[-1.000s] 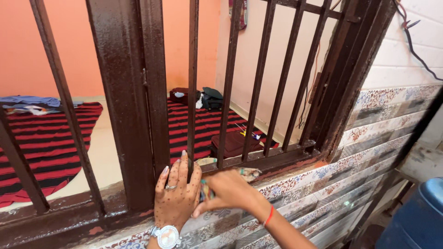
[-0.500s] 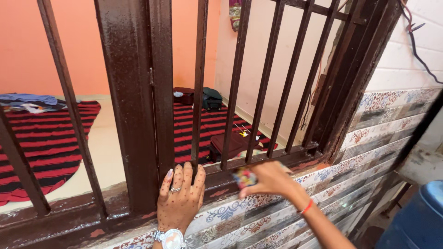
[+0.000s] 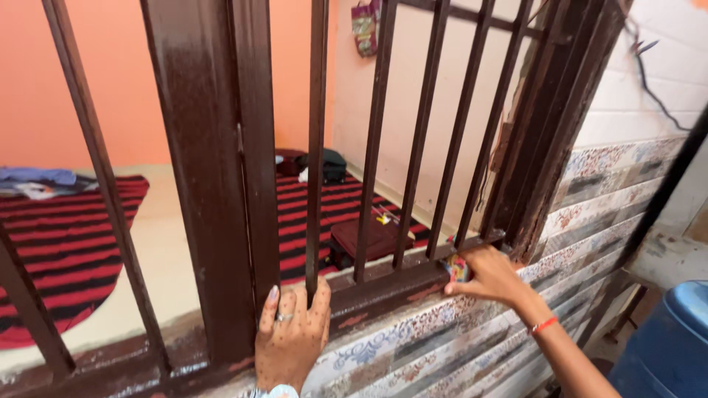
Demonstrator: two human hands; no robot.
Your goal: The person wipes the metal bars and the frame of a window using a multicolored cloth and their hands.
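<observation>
On the brown sill, the right hand pinches a multicoloured cloth; left hand rests spread.

Left hand flat, fingers spread (ringed); right hand pinching.

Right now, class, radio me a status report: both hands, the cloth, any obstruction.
Left hand flat on sill, empty. Right hand gripping patterned cloth against grille's bottom rail. Bars close around.
</observation>
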